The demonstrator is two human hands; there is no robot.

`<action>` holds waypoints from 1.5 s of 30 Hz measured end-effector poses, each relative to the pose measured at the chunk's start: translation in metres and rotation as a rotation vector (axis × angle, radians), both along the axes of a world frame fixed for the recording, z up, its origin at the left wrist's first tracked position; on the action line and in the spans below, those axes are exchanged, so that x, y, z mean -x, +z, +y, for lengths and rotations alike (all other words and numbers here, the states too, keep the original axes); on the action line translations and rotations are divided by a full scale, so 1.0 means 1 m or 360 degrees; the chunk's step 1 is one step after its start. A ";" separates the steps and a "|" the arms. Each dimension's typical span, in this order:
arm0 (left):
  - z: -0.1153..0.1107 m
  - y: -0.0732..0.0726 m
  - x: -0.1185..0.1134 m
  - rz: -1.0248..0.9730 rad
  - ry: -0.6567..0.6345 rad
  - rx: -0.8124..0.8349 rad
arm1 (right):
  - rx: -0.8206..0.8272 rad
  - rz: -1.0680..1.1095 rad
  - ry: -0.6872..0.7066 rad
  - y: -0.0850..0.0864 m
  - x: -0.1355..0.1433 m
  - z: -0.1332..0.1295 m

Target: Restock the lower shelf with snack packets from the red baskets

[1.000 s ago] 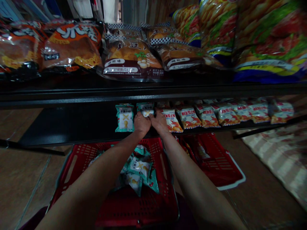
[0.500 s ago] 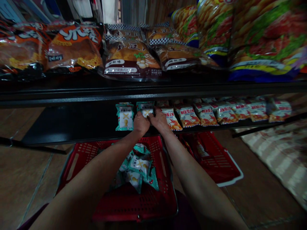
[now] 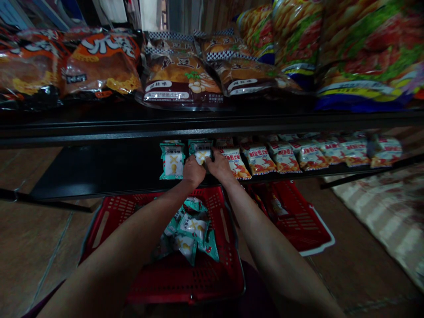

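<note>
A teal and white snack bag (image 3: 202, 154) stands on the lower shelf with both my hands at it. My left hand (image 3: 194, 171) is closed on its lower left side, fingers curled. Against its right edge is my right hand (image 3: 219, 165), also closed, thumb toward the bag's front; some of its fingertips are hidden. A matching teal snack bag (image 3: 173, 160) stands just left of my left hand. Below my forearms, a red shopping basket (image 3: 228, 229) holds several more teal bags (image 3: 194, 226) in a loose pile.
Orange and white snack bags (image 3: 260, 159) line the lower shelf (image 3: 99, 170) to the right. Larger snack bags (image 3: 182, 81) fill the upper shelf (image 3: 185, 128), which overhangs my hands. A second red basket (image 3: 308, 229) is on the tiled floor at right, near striped cloth (image 3: 380, 212).
My hands stay at the same bag and have shifted only slightly. A little more of the bag's front shows between them. The bags in the basket look unchanged.
</note>
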State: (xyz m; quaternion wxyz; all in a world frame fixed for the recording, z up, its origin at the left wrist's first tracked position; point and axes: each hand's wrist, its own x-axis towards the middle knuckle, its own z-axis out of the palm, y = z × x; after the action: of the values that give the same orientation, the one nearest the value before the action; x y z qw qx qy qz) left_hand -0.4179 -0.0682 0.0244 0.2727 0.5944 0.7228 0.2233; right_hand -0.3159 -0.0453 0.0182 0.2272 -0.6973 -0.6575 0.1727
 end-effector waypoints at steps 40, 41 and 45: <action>-0.122 -0.009 0.041 -0.0138 -0.0345 -0.0270 | -0.0288 0.0146 0.0098 0.021 -0.007 -0.020; -0.122 -0.015 0.051 -0.0104 -0.0239 -0.0314 | -0.0304 0.0169 0.0145 0.022 -0.004 -0.022; -0.099 -0.025 0.090 0.0001 0.0234 -0.0431 | -0.0214 0.0275 0.0386 0.023 0.013 -0.030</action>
State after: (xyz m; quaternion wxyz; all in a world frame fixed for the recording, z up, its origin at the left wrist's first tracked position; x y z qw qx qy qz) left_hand -0.5076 -0.1669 -0.0008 0.1729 0.5713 0.7277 0.3379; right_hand -0.3291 -0.0756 0.0412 0.3064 -0.5786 -0.7250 0.2138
